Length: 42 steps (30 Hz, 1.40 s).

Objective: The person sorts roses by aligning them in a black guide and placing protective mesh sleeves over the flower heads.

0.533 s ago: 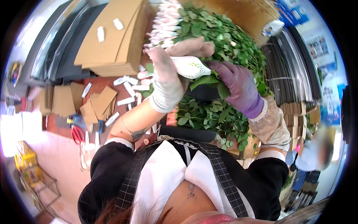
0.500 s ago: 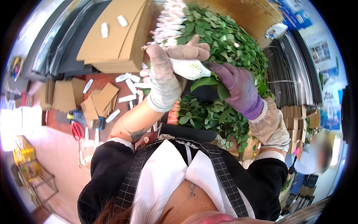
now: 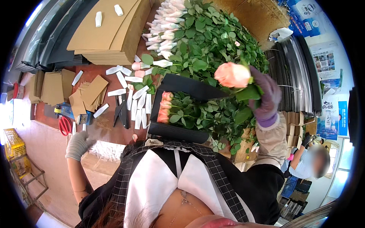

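The hands are parting, leaving one alone carrying the bloom.
The purple-gloved right hand (image 3: pixel 266 93) is now gripping a bare peach-pink rose (image 3: pixel 232 75) near its leaves, above green foliage (image 3: pixel 213 38); no white netting is showing between the hands anymore. The pale-gloved left hand (image 3: pixel 79 146) is blurring beside small heaped white pieces (image 3: pixel 108 151); I can't tell its grip.
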Each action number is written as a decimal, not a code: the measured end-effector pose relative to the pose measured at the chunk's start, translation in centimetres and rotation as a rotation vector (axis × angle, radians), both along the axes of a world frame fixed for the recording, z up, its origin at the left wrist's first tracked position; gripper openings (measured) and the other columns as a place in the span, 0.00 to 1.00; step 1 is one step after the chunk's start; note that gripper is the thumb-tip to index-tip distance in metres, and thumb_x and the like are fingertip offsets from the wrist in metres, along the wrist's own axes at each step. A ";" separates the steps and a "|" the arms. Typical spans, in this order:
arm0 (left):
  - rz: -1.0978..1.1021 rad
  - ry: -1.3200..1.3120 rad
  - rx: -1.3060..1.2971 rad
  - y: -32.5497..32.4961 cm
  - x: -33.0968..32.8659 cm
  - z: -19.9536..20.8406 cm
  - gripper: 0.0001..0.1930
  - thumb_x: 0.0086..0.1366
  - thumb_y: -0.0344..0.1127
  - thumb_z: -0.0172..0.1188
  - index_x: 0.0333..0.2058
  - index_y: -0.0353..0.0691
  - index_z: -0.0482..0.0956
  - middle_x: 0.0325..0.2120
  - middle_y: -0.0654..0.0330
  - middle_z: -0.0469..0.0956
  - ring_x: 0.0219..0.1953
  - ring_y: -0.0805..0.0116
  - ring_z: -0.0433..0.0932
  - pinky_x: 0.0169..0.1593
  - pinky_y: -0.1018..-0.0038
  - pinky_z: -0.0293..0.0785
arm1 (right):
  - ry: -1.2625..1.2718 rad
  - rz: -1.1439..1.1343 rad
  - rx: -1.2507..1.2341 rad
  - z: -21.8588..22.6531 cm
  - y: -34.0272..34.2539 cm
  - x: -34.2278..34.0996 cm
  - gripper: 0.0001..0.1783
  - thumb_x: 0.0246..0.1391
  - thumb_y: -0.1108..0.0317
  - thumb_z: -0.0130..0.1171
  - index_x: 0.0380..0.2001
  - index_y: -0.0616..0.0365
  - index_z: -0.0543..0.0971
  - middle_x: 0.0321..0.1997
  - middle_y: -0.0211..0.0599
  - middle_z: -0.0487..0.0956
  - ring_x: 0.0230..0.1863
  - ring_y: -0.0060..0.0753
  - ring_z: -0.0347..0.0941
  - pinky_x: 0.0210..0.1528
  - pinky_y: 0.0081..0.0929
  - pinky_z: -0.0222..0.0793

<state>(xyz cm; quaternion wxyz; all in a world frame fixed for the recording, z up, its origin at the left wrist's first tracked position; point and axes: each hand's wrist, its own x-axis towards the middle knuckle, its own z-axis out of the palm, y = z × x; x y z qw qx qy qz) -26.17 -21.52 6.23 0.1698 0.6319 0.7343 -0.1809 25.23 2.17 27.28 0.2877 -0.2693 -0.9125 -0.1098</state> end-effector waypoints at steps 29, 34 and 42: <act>-0.613 -0.563 0.382 16.0 24.9 -10.9 0.33 0.53 0.55 0.54 0.56 0.48 0.68 0.63 0.53 0.58 0.64 0.49 0.55 0.68 0.57 0.44 | -0.130 -0.019 -0.921 -24.7 -5.7 -4.0 0.37 0.30 0.79 0.58 0.52 0.50 0.73 0.40 0.41 0.71 0.41 0.50 0.70 0.42 0.42 0.68; -0.705 -0.620 0.232 15.2 24.7 -7.1 0.35 0.49 0.51 0.63 0.55 0.44 0.68 0.62 0.55 0.59 0.63 0.56 0.57 0.66 0.61 0.49 | -0.074 0.031 -1.010 -22.9 -7.8 -4.2 0.38 0.29 0.81 0.56 0.53 0.50 0.73 0.40 0.41 0.72 0.41 0.49 0.70 0.42 0.40 0.68; -0.719 -0.525 0.350 14.9 24.9 -7.5 0.24 0.58 0.48 0.56 0.52 0.46 0.72 0.59 0.56 0.64 0.60 0.58 0.62 0.62 0.59 0.56 | -0.303 -0.147 -0.561 -11.5 -3.6 -4.3 0.37 0.31 0.84 0.56 0.52 0.50 0.75 0.41 0.38 0.72 0.41 0.44 0.70 0.42 0.39 0.69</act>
